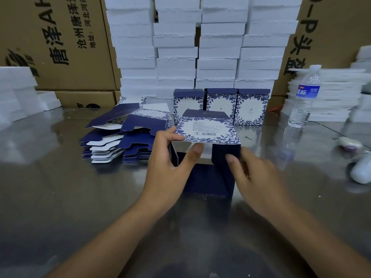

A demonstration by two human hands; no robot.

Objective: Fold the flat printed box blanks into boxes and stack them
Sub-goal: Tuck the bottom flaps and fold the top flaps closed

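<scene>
Both hands work at the near middle of the steel desk (70,197). The left hand (170,165) has its grip closed on the left edge of the half-folded box (206,131), with the thumb above the printed barcode panel and the forefinger below it. The right hand (259,177) has curled fingers on the dark side flap. Its grip seems to pinch this flap, but the blur there makes it uncertain.

The box lies on its side on the desk. Its open end is toward the person, and one navy flap lies flat in front. I judge that its long axis runs away from the person, with the tuck lid at the far end.

To do this step well, the left hand should keep the tube square. The right hand should turn the side flap inward along its crease before the big flap closes over it.

Just to the left lies the pile of flat blanks (124,137). Behind, three finished boxes (219,105) stand upright in a row. Farther back are white foam stacks (176,57) and cardboard cartons (60,47).
</scene>
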